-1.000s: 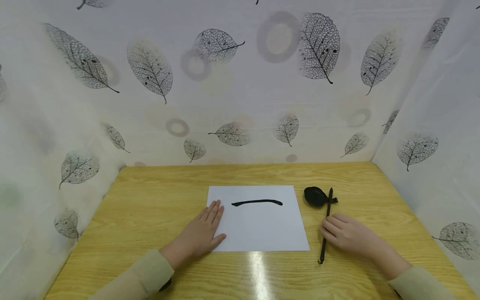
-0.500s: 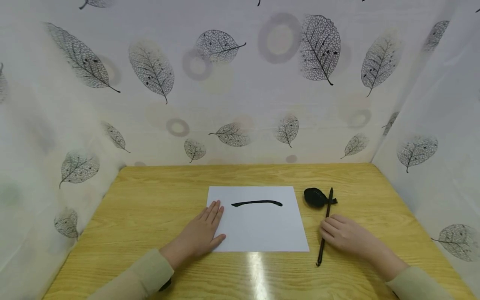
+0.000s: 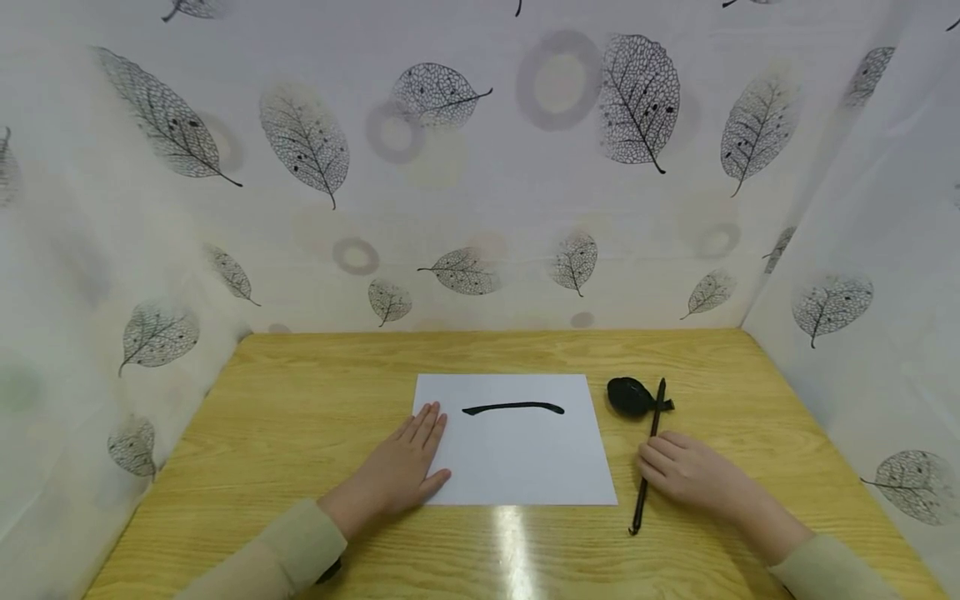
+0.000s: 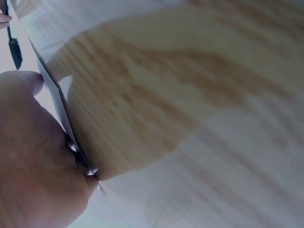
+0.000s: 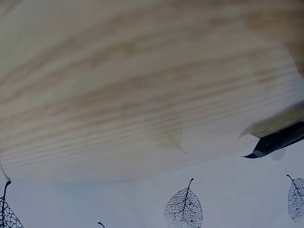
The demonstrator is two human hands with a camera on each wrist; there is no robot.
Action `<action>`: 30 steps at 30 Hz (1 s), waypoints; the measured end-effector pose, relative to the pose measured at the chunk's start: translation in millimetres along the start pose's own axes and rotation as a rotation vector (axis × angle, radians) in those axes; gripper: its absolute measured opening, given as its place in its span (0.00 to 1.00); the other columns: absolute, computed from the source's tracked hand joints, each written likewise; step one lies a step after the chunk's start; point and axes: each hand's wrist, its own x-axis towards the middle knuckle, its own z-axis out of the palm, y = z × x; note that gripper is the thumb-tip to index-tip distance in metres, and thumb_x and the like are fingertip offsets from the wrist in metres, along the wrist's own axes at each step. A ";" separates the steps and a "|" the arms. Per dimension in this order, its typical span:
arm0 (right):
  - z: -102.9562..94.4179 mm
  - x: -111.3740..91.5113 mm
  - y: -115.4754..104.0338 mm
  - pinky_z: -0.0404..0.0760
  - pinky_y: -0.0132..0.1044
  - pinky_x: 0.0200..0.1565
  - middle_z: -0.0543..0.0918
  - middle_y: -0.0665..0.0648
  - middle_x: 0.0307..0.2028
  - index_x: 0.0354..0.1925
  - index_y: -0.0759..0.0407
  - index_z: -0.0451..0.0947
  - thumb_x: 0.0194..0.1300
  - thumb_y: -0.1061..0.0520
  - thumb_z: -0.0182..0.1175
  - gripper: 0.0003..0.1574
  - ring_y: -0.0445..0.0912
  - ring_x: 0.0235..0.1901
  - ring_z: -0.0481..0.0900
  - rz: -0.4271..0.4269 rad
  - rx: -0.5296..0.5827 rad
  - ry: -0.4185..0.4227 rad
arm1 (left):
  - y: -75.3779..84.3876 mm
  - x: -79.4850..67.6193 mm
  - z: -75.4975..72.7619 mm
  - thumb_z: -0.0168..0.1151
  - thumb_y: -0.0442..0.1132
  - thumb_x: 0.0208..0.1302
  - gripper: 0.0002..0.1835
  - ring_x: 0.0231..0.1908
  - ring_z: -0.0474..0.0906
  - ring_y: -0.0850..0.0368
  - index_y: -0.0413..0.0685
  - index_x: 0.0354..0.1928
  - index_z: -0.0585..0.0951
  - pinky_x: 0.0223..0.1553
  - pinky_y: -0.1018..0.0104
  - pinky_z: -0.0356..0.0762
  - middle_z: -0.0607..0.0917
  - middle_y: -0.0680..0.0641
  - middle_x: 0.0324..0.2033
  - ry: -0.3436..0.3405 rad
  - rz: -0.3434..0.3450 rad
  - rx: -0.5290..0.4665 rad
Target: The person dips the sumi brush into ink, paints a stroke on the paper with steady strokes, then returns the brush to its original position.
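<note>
My left hand lies flat with straight fingers on the left part of a white sheet of paper. One thick black stroke runs across the sheet's upper half. To the right of the paper, my right hand holds a dark writing brush by its middle, fingers curled over the shaft. The brush's far end crosses the stem of a small black leaf-shaped ink dish. Its looped near end points toward me. In the right wrist view, the black brush end shows at the right edge.
A wooden table bears everything. White cloth with a leaf print hangs behind it and along both sides. A small dark object shows partly beneath the left sleeve.
The near end of the brush has swung slightly left and toward me, the right hand shifting a little left with it. My left hand and the paper stay in place.
</note>
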 end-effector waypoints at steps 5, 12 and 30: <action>-1.1 -1.0 0.0 0.87 0.40 0.42 0.88 0.56 0.38 0.39 0.59 0.86 0.86 0.70 0.23 0.41 0.47 0.38 0.84 0.001 -0.006 0.001 | 0.0 1.2 1.2 0.46 0.59 0.83 0.43 0.85 0.48 0.38 0.32 0.83 0.54 0.84 0.46 0.56 0.51 0.32 0.84 -0.005 -0.007 -0.014; -4.1 -0.6 -0.1 0.86 0.39 0.43 0.88 0.56 0.39 0.40 0.58 0.86 0.86 0.70 0.23 0.41 0.47 0.38 0.84 -0.001 -0.009 -0.013 | 0.2 1.5 2.3 0.45 0.59 0.83 0.43 0.85 0.47 0.38 0.32 0.83 0.54 0.84 0.46 0.55 0.51 0.32 0.84 0.002 -0.017 -0.036; -3.9 -2.8 -0.1 0.86 0.39 0.42 0.88 0.56 0.40 0.41 0.58 0.86 0.87 0.69 0.23 0.41 0.47 0.38 0.85 -0.003 0.002 -0.014 | 0.9 0.7 1.1 0.43 0.57 0.84 0.41 0.85 0.46 0.37 0.30 0.82 0.54 0.84 0.44 0.53 0.50 0.31 0.84 0.028 -0.013 -0.078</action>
